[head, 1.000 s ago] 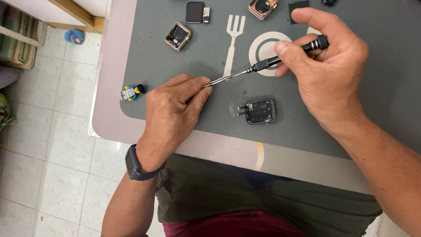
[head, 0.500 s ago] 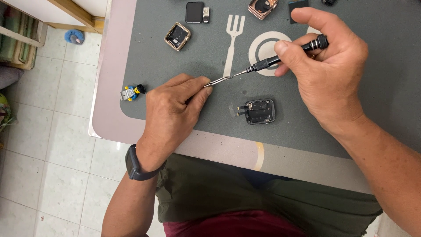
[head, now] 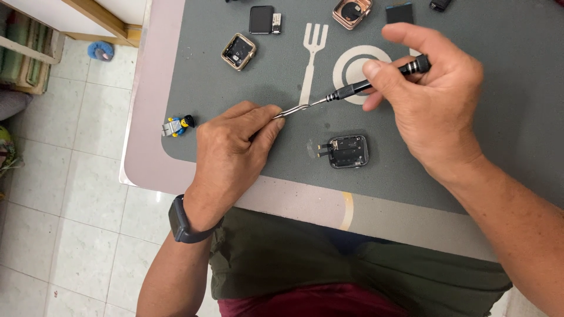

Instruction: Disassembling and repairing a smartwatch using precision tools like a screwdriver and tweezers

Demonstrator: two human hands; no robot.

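My left hand (head: 232, 155) rests on the grey mat (head: 235, 88) and pinches metal tweezers (head: 292, 110) whose tips point right. My right hand (head: 432, 103) holds a slim black screwdriver (head: 376, 82) above the mat. Its tip meets the tweezer tips near the white fork print (head: 309, 58). A dark opened smartwatch body (head: 348, 151) with a small flex cable lies on the mat just below the tools, between both hands.
A gold watch case (head: 238, 51), a black watch screen (head: 262, 19), a rose-gold case (head: 351, 12) and other small parts lie at the mat's far side. A toy figure (head: 178, 125) sits at the mat's left edge. Tiled floor lies left of the table.
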